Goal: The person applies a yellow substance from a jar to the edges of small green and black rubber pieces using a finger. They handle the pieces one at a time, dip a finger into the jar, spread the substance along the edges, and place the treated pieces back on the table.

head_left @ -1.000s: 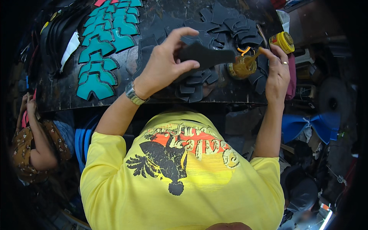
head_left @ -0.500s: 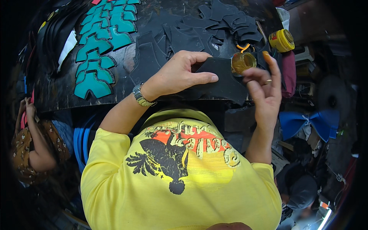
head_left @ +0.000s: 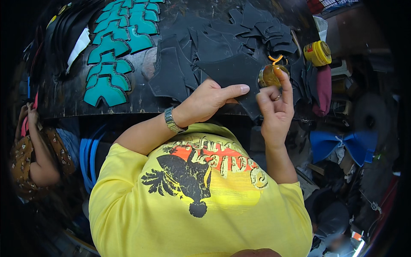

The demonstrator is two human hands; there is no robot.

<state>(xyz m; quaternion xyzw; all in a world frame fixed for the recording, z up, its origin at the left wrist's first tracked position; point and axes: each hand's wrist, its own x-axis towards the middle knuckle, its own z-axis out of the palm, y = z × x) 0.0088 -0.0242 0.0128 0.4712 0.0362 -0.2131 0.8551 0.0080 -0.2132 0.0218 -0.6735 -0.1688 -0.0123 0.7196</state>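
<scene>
Lying under left fingers [head_left: 231,91]: black piece [head_left: 233,70].

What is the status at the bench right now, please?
Left hand pinching the black cut piece at its near edge. Right hand beside it, forefinger raised to the amber glue jar. More black pieces piled behind.

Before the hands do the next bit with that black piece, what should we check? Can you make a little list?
1. Left hand holds the black cut piece: ok.
2. Right hand index fingertip at the amber-filled pot: ok.
3. Pot upright on the dark worktable: ok.
4. Fingertip coated: cannot tell.
5. Teal cut pieces lie apart from the pot: ok.
6. Yellow tin out of the way: ok.
</scene>
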